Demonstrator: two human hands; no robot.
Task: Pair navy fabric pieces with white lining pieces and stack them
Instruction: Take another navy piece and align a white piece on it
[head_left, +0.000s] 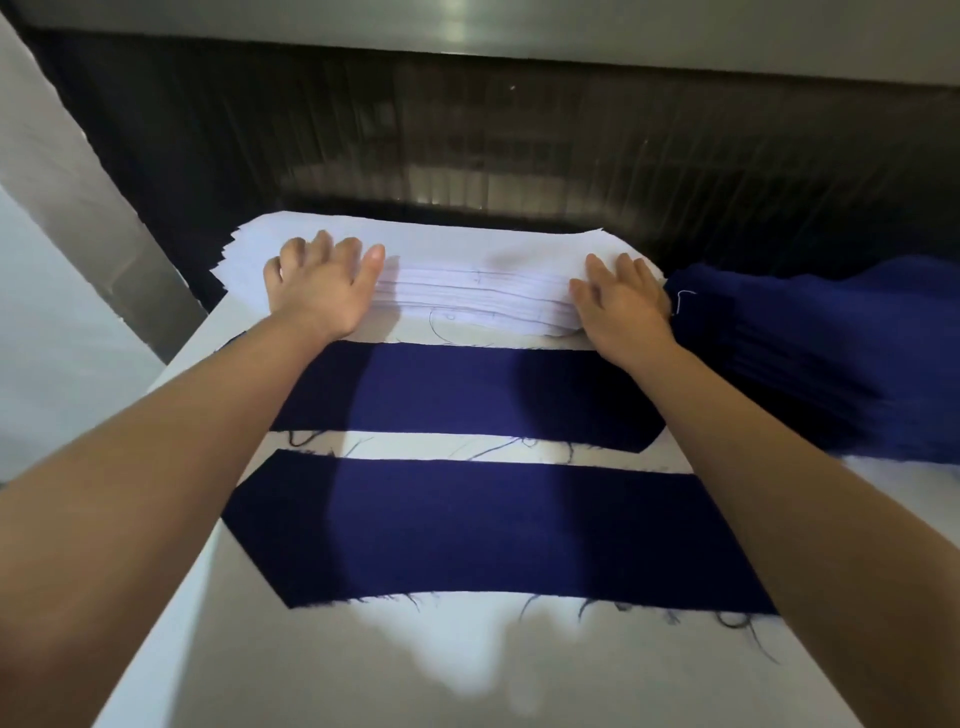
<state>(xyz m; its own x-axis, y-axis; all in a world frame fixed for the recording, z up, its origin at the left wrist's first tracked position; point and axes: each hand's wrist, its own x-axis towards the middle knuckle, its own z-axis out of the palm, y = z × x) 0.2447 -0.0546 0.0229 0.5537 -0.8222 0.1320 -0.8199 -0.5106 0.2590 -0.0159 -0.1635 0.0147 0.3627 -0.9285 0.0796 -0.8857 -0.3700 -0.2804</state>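
Note:
A thick stack of white lining pieces (467, 270) lies across the far side of the white table. My left hand (322, 283) rests flat on the stack's left end with fingers spread. My right hand (623, 299) lies flat on its right end, fingers on the top sheets. Two long navy fabric pieces lie side by side in front of the stack: the far navy piece (457, 389) and the near navy piece (493, 530), each with one angled end and frayed threads. Whether either hand pinches a sheet cannot be told.
A heap of navy fabric (810, 353) sits at the right, touching the white stack's end. The white table (415, 660) has its left edge running diagonally. Beyond the stack runs a dark belt or panel (519, 145), with a grey post (78, 171) at the left.

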